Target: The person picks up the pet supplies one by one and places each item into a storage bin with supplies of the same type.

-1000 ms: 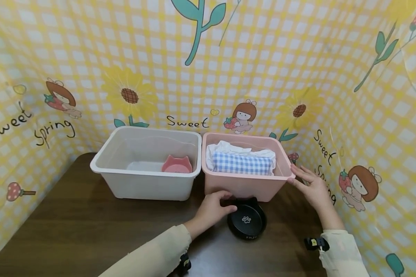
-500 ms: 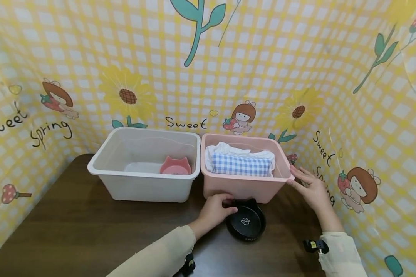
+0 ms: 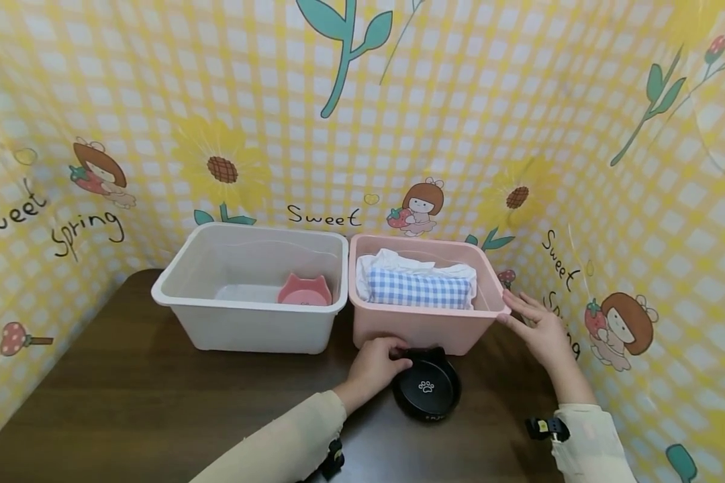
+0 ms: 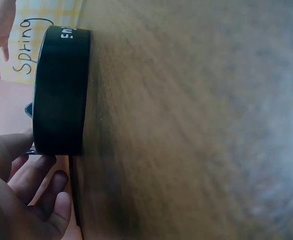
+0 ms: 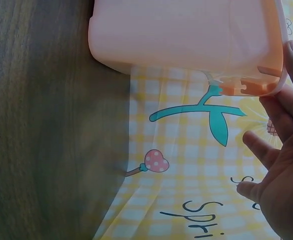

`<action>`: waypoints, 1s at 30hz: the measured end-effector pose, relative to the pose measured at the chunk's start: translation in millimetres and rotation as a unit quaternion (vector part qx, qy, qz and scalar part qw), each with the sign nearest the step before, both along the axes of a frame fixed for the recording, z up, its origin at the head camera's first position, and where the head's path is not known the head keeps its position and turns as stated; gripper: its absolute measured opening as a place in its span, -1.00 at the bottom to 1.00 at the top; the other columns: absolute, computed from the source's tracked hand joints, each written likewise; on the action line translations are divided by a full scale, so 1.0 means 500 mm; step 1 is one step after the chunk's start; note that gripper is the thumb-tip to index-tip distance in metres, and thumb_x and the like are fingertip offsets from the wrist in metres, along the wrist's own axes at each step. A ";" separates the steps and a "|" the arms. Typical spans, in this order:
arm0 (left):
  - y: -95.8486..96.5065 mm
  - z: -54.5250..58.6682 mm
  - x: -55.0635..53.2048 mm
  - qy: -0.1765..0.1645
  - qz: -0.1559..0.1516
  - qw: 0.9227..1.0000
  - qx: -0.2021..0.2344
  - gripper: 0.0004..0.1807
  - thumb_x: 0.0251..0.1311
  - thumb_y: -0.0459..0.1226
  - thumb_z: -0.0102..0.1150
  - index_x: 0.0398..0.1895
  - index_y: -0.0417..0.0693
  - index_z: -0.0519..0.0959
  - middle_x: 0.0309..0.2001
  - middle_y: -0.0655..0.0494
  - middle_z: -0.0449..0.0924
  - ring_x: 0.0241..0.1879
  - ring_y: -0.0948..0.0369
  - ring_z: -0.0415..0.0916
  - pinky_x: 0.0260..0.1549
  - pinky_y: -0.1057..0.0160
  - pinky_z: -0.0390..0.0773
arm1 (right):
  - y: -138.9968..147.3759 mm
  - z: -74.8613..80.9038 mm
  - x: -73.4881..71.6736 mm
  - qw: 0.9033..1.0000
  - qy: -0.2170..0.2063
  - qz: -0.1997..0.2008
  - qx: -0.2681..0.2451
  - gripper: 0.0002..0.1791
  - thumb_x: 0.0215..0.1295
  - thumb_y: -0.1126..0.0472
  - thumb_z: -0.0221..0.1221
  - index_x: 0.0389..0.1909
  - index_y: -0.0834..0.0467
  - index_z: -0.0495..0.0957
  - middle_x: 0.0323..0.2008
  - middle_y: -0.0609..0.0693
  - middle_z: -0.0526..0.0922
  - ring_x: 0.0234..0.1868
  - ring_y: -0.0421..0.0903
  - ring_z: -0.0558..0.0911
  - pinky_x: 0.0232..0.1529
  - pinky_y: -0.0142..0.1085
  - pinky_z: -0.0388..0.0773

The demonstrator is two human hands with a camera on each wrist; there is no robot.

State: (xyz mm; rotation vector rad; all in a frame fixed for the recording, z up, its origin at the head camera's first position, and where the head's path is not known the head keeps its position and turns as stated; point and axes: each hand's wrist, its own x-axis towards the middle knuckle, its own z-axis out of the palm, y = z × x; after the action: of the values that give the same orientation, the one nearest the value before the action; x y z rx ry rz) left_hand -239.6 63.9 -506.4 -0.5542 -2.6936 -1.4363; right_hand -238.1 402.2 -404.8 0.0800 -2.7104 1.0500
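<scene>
A round black pet bowl (image 3: 425, 401) with cat ears and a white paw print sits on the table, just in front of the pink bin (image 3: 435, 329). My left hand (image 3: 371, 370) pinches the bowl by an ear at its left edge. The left wrist view shows the bowl's side (image 4: 61, 95) from low down, thumb and fingers at its edge. At the pink bin's front right corner, my right hand (image 3: 542, 333) holds the rim between thumb and fingers; the right wrist view shows this grip, other fingers spread. Inside the bin lies a blue-and-white checked cloth bundle (image 3: 419, 288) with white ruffles.
Left of the pink bin, nearly against it, stands a light grey bin (image 3: 254, 329) holding a pink cat-eared bowl (image 3: 305, 292). Both bins stand at the back of the dark wooden table (image 3: 127, 402). A yellow checked curtain (image 3: 338, 154) rises behind and on both sides.
Both hands keep their holds, and the bowl and bins stay in place. The view has shifted only slightly; the left forearm has turned a little to the right.
</scene>
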 end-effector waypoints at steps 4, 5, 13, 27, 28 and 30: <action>0.002 -0.001 0.000 0.012 0.009 1.000 -0.006 -0.81 0.20 -0.22 0.47 -0.11 0.07 0.78 -0.22 0.28 0.77 -0.23 0.35 0.67 -0.24 0.29 0.64 | 0.000 -0.002 -0.001 1.000 0.004 0.000 -0.006 -0.33 0.29 -0.21 0.34 0.39 -0.12 0.49 0.42 0.00 0.43 0.57 0.19 0.18 0.39 0.46 -0.02; 0.002 -0.001 0.000 0.016 0.013 1.000 -0.006 -0.82 0.19 -0.23 0.48 -0.14 0.06 0.78 -0.24 0.28 0.77 -0.25 0.35 0.67 -0.25 0.29 0.64 | -0.001 -0.002 -0.001 1.000 0.006 0.002 -0.007 -0.33 0.29 -0.21 0.34 0.39 -0.13 0.49 0.42 0.00 0.43 0.57 0.19 0.18 0.39 0.46 -0.01; 0.011 0.001 0.004 0.012 0.050 0.998 -0.020 -0.85 0.13 -0.15 0.53 -0.24 0.11 0.80 -0.33 0.37 0.75 -0.32 0.43 0.63 -0.33 0.32 0.62 | 0.000 -0.005 0.002 1.000 0.004 0.001 -0.009 -0.33 0.29 -0.19 0.34 0.39 -0.12 0.49 0.43 0.03 0.41 0.57 0.21 0.18 0.38 0.48 -0.02; 0.012 0.012 0.028 0.041 0.099 0.994 -0.019 -0.97 0.09 -0.13 0.52 -0.43 0.20 0.82 -0.43 0.47 0.72 -0.35 0.39 0.63 -0.36 0.26 0.61 | 0.001 -0.011 0.000 1.000 0.013 0.004 -0.011 -0.33 0.30 -0.17 0.35 0.38 -0.05 0.50 0.40 0.06 0.44 0.56 0.23 0.20 0.38 0.45 0.04; 0.011 0.015 0.030 0.041 0.098 0.994 -0.019 -0.97 0.09 -0.13 0.52 -0.43 0.21 0.82 -0.43 0.48 0.72 -0.35 0.39 0.63 -0.35 0.26 0.61 | 0.002 -0.011 -0.001 1.000 0.013 0.004 -0.010 -0.33 0.30 -0.17 0.35 0.38 -0.05 0.50 0.40 0.06 0.44 0.56 0.23 0.20 0.38 0.45 0.04; 0.006 0.020 0.034 0.044 0.091 0.995 -0.013 -0.97 0.09 -0.14 0.52 -0.44 0.22 0.82 -0.44 0.48 0.72 -0.34 0.39 0.64 -0.33 0.26 0.61 | 0.002 -0.011 0.000 1.000 0.013 0.003 -0.011 -0.33 0.30 -0.18 0.35 0.38 -0.04 0.50 0.40 0.07 0.44 0.56 0.23 0.19 0.39 0.45 0.03</action>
State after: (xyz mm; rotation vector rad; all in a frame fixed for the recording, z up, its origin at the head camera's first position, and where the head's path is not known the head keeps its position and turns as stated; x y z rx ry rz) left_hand -222.6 67.1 -496.5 -0.3535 -2.6192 -1.3022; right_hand -238.2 403.1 -410.2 0.0978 -2.6772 1.0723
